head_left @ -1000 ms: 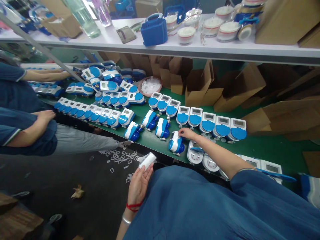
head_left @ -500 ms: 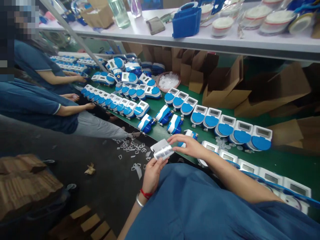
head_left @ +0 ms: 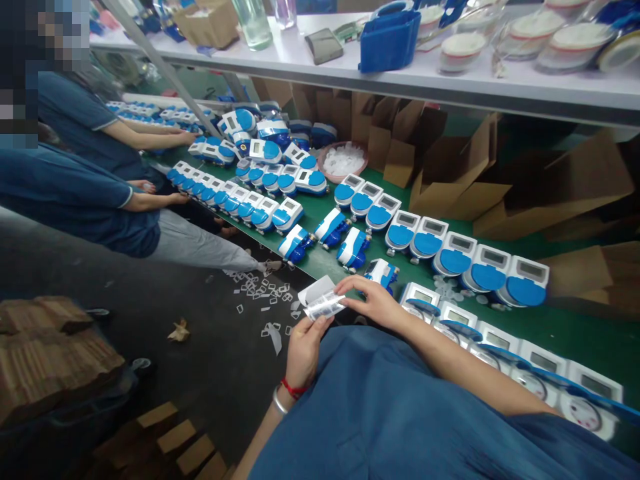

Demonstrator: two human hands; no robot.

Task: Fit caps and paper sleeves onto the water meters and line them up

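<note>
My left hand is closed on a folded sheet of clear film stickers with white backing. The thumb lies along its lower edge. From the other side, the thumb and fingertips of my right hand pinch the right edge of the sheet. Just beyond that hand a blue and white water meter lies on its side on the green table. To the right, meters with raised blue lids stand in a row along the near edge, partly behind my right forearm.
Closed-lid meters line the table's middle. A pink basket holds clear pieces. Open cardboard boxes stand behind, under a white shelf. Two co-workers in blue shirts are at the left. Paper scraps litter the floor.
My right fingertips have moved from just off the sheet onto its right edge. The sheet is tilted differently, and the view has shifted slightly.
</note>
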